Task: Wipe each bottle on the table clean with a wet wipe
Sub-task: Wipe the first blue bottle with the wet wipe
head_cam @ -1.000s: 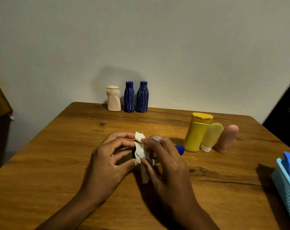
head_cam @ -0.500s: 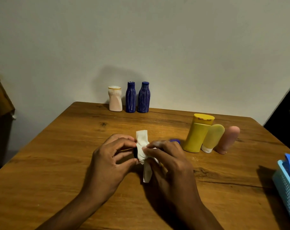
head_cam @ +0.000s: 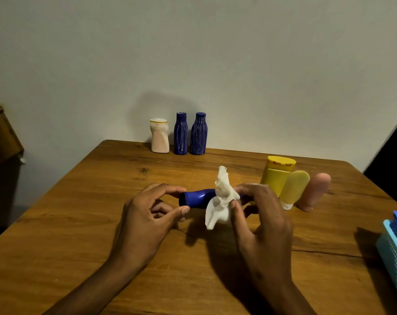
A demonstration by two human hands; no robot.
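A small blue bottle (head_cam: 196, 198) lies sideways above the wooden table (head_cam: 79, 212), held between both hands. My left hand (head_cam: 147, 217) pinches its left end between thumb and forefinger. My right hand (head_cam: 261, 214) grips a crumpled white wet wipe (head_cam: 220, 198) wrapped around the bottle's right part, which it hides. At the table's far edge stand a cream bottle (head_cam: 159, 139) and two blue ribbed bottles (head_cam: 180, 137) (head_cam: 198, 137). To the right stand a yellow bottle (head_cam: 276, 176), a pale yellow tube (head_cam: 294, 189) and a pink tube (head_cam: 315, 192).
A light blue mesh basket (head_cam: 395, 258) with something blue inside sits at the table's right edge. A dark wooden piece of furniture (head_cam: 2, 137) stands off the left side. A plain wall rises behind the table.
My right hand has slid the wipe to the right along the bottle, uncovering its blue left part. My left hand still holds the left end.
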